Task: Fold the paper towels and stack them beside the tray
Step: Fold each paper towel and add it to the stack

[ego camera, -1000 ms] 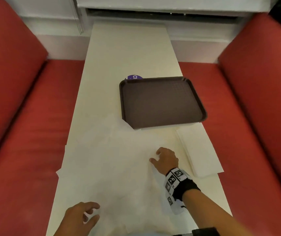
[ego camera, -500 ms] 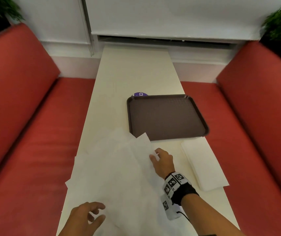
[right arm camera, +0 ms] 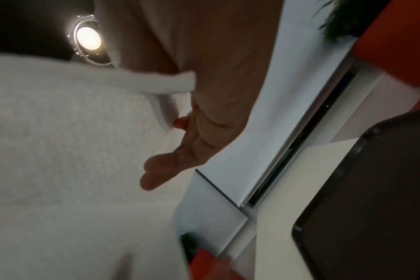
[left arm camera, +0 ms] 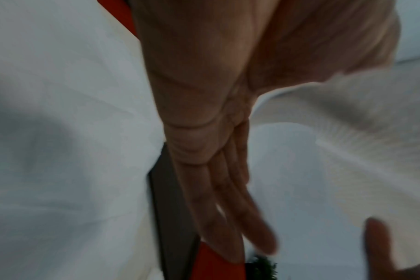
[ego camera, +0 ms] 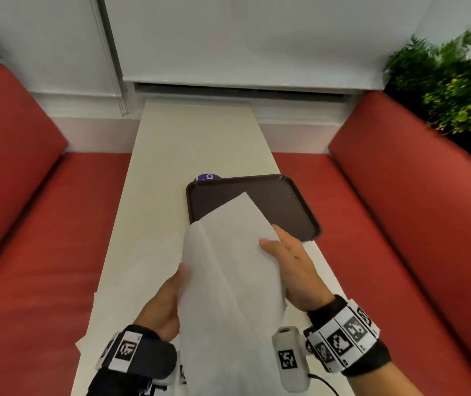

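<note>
Two red padded bench seats (ego camera: 42, 238) flank a long cream-white surface (ego camera: 197, 144) that runs away toward the white wall. On the surface lies a dark brown rectangular plastic tray (ego camera: 291, 201), with a small purple round label (ego camera: 209, 177) peeking out from behind its far left corner. Lifted above the near end of the surface is a large white sheet of paper towel (ego camera: 228, 261), tilted so that its far corner points over the tray and hides part of it. The left hand (ego camera: 161, 305) comes up at the sheet's left edge, palm inward, fingers long and nearly straight beneath the paper, thumb along the edge; its grip is loose and flat. The right hand (ego camera: 291, 264) takes the right edge, thumb pressed on top and fingers extended underneath, a light pinch on the paper. Both forearms slant inward, each wearing a black wrist band with black-and-white square markers (ego camera: 343, 341).
</note>
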Demonstrator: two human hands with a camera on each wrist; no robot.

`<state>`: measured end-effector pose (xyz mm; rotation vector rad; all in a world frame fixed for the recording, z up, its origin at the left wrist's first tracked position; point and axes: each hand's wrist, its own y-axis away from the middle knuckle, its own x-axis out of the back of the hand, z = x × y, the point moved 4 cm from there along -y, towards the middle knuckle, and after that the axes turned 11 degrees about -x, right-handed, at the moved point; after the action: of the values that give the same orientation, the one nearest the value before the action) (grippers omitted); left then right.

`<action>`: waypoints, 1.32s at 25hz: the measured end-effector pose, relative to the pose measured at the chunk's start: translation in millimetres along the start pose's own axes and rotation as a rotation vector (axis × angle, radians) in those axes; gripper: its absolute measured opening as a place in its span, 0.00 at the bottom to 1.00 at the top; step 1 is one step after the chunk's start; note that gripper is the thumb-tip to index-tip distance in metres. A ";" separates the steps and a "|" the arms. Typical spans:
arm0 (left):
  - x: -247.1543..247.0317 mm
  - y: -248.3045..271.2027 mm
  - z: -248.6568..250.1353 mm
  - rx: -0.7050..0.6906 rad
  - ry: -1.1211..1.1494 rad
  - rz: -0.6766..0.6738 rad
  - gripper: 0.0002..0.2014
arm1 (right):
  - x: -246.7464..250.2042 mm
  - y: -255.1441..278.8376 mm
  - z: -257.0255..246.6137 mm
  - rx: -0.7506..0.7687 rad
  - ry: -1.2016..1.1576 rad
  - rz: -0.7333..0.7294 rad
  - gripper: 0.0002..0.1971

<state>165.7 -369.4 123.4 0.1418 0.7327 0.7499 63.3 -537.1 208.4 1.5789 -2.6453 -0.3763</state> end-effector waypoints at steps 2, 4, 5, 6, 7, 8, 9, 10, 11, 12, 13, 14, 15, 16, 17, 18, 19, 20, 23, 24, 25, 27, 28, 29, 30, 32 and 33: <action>-14.0 -5.2 11.8 -0.102 0.007 -0.107 0.38 | 18.4 3.9 3.3 -0.023 0.008 0.052 0.09; -19.5 -9.6 28.1 -0.214 -0.081 -0.119 0.30 | 37.8 7.5 6.7 -0.055 0.022 0.102 0.08; -22.1 -10.7 35.8 -0.242 -0.146 -0.131 0.31 | 46.1 9.4 8.0 -0.076 0.016 0.106 0.08; -22.4 -13.5 41.7 -0.261 -0.220 -0.146 0.33 | 52.6 11.2 7.9 -0.096 -0.001 0.087 0.09; -23.8 -15.0 47.3 -0.277 -0.285 -0.161 0.33 | 56.0 12.8 6.3 -0.117 -0.019 0.047 0.11; -25.2 -16.8 52.8 -0.289 -0.350 -0.163 0.30 | 57.5 13.4 4.7 -0.143 -0.026 -0.002 0.14; -27.0 -18.5 58.4 -0.295 -0.413 -0.148 0.26 | 57.8 12.8 3.9 -0.162 -0.011 -0.046 0.17; -29.4 -20.5 63.6 -0.295 -0.457 -0.132 0.22 | 57.7 11.5 3.4 -0.163 0.021 -0.075 0.19; -31.6 -21.4 67.8 -0.292 -0.470 -0.128 0.21 | 57.7 9.9 3.4 -0.153 0.042 -0.080 0.18; -33.1 -21.7 70.8 -0.291 -0.462 -0.155 0.24 | 57.9 8.7 3.3 -0.140 0.039 -0.067 0.17; -35.0 -21.5 72.3 -0.289 -0.466 -0.193 0.29 | 59.5 7.6 4.0 -0.126 0.021 -0.042 0.16; -36.1 -20.9 72.6 -0.280 -0.489 -0.224 0.33 | 61.0 7.4 4.9 -0.114 -0.004 -0.025 0.16; -37.4 -20.0 71.8 -0.272 -0.512 -0.239 0.33 | 62.1 7.0 5.4 -0.106 -0.021 -0.015 0.16; -37.2 -19.7 70.2 -0.272 -0.519 -0.233 0.30 | 63.7 6.8 6.8 -0.099 -0.027 -0.014 0.18; -37.6 -19.8 69.7 -0.275 -0.519 -0.212 0.26 | 65.0 6.5 8.3 -0.087 -0.026 -0.018 0.21; -38.9 -20.0 70.3 -0.280 -0.521 -0.183 0.22 | 66.2 6.1 8.5 -0.074 -0.026 -0.022 0.23; -40.0 -20.4 70.6 -0.284 -0.518 -0.155 0.19 | 67.2 5.9 8.1 -0.062 -0.033 -0.028 0.25; -40.2 -20.3 70.6 -0.292 -0.496 -0.141 0.16 | 67.8 6.2 6.8 -0.053 -0.047 -0.034 0.24; -41.8 -18.6 72.1 -0.318 -0.420 -0.113 0.11 | 71.5 9.0 2.6 -0.019 -0.092 -0.036 0.18; -41.5 -18.1 72.1 -0.328 -0.405 -0.106 0.10 | 71.9 10.9 0.5 -0.008 -0.107 -0.043 0.18; -42.4 -17.4 72.5 -0.333 -0.394 -0.104 0.10 | 73.6 11.4 0.4 0.002 -0.109 -0.046 0.20; -42.0 -15.7 75.0 -0.331 -0.376 -0.093 0.11 | 76.5 10.9 0.6 0.010 -0.073 -0.028 0.22; -42.3 -14.5 76.4 -0.323 -0.373 -0.100 0.12 | 79.1 10.2 1.6 0.007 -0.049 0.002 0.20; -43.3 -13.4 77.4 -0.309 -0.365 -0.114 0.12 | 81.1 10.5 2.1 0.008 -0.039 0.026 0.15; -43.6 -12.2 78.5 -0.296 -0.351 -0.117 0.11 | 81.3 12.1 1.5 0.008 -0.044 0.034 0.10; -42.6 -11.3 78.4 -0.257 -0.268 -0.093 0.05 | 80.6 17.7 -0.7 0.015 -0.085 0.042 0.09; -41.7 -10.7 77.0 -0.242 -0.234 -0.098 0.07 | 79.4 20.8 0.9 -0.010 -0.132 0.045 0.10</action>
<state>201.2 -394.7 200.1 -0.0259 0.4200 0.7086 7.0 -596.7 205.1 1.5403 -2.7649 -0.5077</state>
